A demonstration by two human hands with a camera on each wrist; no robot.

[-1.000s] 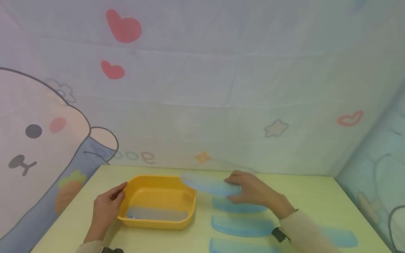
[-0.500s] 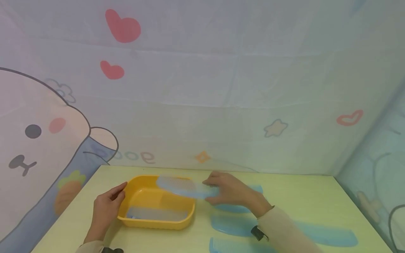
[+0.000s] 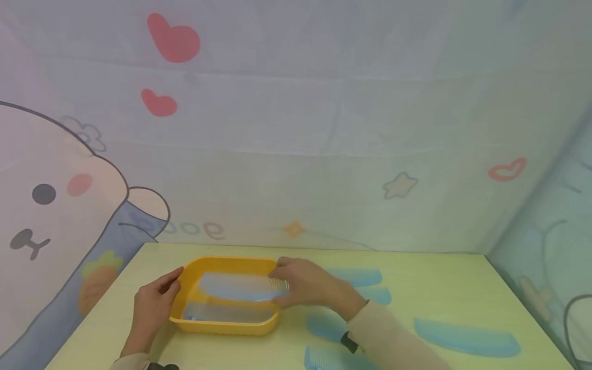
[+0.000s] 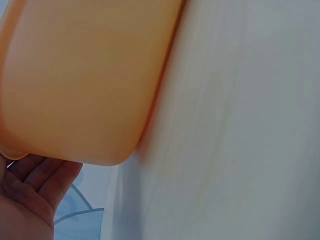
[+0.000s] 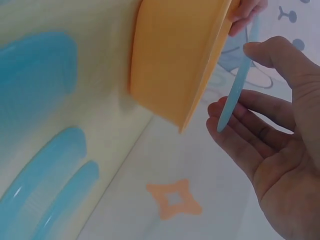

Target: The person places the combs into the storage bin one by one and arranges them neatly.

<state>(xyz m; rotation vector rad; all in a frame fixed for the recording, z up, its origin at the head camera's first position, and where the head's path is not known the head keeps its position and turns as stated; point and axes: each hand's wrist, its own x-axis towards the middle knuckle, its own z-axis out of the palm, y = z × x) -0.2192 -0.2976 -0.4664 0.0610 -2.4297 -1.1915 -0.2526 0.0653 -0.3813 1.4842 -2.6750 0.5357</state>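
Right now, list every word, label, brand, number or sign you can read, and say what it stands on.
"good", seemingly mirrored, its leftmost letter faint: on the pale printed fabric backdrop.
Translucent blue plastic combs: any lettering is too small or blurred to tell.
Yellow rectangular plastic tray: no readable text.

Tray [image 3: 224,328] left, combs [image 3: 467,339] right, backdrop [image 3: 277,123] behind

Tray [image 4: 85,85] cut off at top edge, left wrist view. Right of tray, head view: nearest comb [image 3: 330,358] runs off bottom edge, next comb [image 3: 322,327] partly behind right sleeve [image 3: 393,339]. Over tray: right end of held comb [image 3: 236,288] hidden by right fingers [image 3: 279,270].
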